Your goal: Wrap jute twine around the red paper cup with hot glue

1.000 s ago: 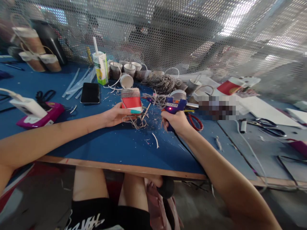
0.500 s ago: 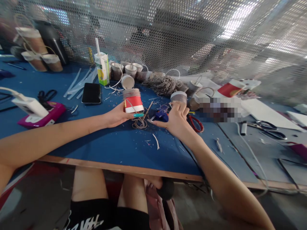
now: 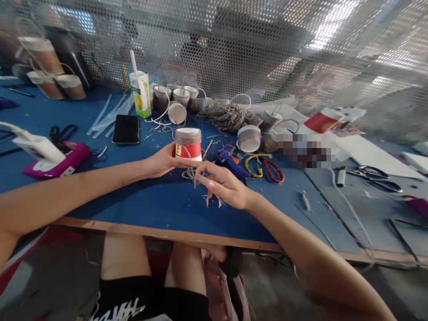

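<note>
The left hand [image 3: 163, 161] holds a red paper cup [image 3: 188, 145] upright just above the blue surface [image 3: 160, 203], its fingers closed around the lower wall from the nine o'clock side; the cup's long axis runs vertically, and its upper band is wound with grey cord [image 3: 187, 137]. The right hand [image 3: 224, 187] lies at roughly four o'clock from the cup, palm partly up, with its fingers [image 3: 204, 178] loosely extended toward the cup's base. Index and thumb seem to meet at a loose cord end [image 3: 189, 171] that hangs below the cup, though whether they pinch it cannot be told. The right hand holds nothing else that shows. The left hand is thus the one on the cup, and the right hand stands just beside it, short of touching the wall. At three o'clock from the cup, on the surface, lies a blue glue gun [image 3: 230, 159], apart from both hands; beyond it lie scissors with yellow and red handles [image 3: 264, 166]. A second wrapped cup [image 3: 249, 138] lies on its side at two o'clock, and a black phone [image 3: 126, 129] lies at ten o'clock.
</note>
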### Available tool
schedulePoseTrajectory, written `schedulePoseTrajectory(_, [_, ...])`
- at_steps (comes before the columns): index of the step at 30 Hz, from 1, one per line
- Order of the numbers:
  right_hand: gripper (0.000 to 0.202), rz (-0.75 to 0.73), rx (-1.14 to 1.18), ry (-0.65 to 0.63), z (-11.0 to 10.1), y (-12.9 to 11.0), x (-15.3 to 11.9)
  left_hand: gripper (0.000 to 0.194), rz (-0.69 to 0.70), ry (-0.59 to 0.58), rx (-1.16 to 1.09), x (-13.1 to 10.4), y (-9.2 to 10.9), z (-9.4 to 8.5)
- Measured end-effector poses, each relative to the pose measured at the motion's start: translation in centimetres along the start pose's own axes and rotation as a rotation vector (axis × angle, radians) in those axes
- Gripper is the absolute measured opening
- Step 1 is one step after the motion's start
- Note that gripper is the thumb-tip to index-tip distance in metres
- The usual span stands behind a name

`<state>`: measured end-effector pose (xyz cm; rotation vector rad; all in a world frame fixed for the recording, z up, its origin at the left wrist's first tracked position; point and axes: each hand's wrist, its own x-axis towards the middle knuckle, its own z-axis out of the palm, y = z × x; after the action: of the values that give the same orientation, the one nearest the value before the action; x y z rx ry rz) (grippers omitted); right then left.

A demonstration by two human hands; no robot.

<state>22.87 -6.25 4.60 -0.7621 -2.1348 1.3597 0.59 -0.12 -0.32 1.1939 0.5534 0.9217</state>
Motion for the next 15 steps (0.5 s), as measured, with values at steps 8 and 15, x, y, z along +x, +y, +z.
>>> schedulePoseTrajectory(8, [0.057,-0.049,-0.1,0.295,-0.15,0.23,0.3,0.059,-0.015,0.092,-0.03,0.18,-0.34,-0.24])
schedulePoseTrajectory(15, [0.07,0.037,-0.064,0.606,-0.06,-0.48,0.18,0.059,-0.056,0.131,-0.071,0.18,0.14,0.24])
